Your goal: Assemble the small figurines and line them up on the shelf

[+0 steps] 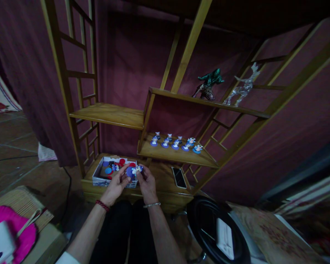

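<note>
Between both hands, over the box's right front corner, is a small figurine [136, 169] on a purple round base. My left hand [120, 184] grips the base at its left, fingers closed round the edge. On the other side, my right hand [147, 182] pinches the white and purple figure. Just left of them stands an open cardboard box [98, 179] with more small figurines and red, blue and purple round bases inside. Ahead on the middle shelf [165, 156], several figurines [175, 144] stand upright in two rows, some on purple bases and some on blue.
A phone [179, 177] lies on the lower shelf to the right. On the upper shelf stand a green figure statue [209, 82] and a clear deer figurine [242, 86]. A black round stool [202, 212] is at the lower right. Wooden posts frame the shelves.
</note>
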Demonstrator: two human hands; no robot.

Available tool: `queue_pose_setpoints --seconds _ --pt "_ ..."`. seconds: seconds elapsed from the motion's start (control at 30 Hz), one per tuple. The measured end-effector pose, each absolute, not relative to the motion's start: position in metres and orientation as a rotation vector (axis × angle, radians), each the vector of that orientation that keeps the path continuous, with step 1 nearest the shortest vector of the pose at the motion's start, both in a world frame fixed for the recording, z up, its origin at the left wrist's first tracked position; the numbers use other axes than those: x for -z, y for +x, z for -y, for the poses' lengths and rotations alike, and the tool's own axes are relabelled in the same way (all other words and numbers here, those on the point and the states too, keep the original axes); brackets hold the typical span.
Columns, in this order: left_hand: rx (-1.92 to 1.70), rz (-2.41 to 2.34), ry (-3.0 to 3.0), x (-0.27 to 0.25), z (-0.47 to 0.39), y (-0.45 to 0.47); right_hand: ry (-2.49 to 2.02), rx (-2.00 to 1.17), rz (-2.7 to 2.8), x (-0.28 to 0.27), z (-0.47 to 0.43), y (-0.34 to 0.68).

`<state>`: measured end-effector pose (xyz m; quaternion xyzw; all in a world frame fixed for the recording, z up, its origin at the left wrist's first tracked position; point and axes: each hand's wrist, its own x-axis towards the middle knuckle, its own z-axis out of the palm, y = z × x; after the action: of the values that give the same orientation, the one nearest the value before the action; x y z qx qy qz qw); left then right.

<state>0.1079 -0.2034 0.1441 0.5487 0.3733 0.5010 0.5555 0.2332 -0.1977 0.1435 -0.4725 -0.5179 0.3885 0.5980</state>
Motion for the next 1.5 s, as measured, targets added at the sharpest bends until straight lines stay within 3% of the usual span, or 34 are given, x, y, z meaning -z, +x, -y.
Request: queue_pose_setpoints --seconds 0.33,1.5 --pt "-1.215 -0.813 1.246 -0.158 0.224 0.117 -1.070 -0.847 1.217 -0.169 0.224 0.242" --pt "-1.307 -0.721 0.999 -0.159 0.229 0.126 -0.965 -0.863 1.364 -0.181 0.232 0.250"
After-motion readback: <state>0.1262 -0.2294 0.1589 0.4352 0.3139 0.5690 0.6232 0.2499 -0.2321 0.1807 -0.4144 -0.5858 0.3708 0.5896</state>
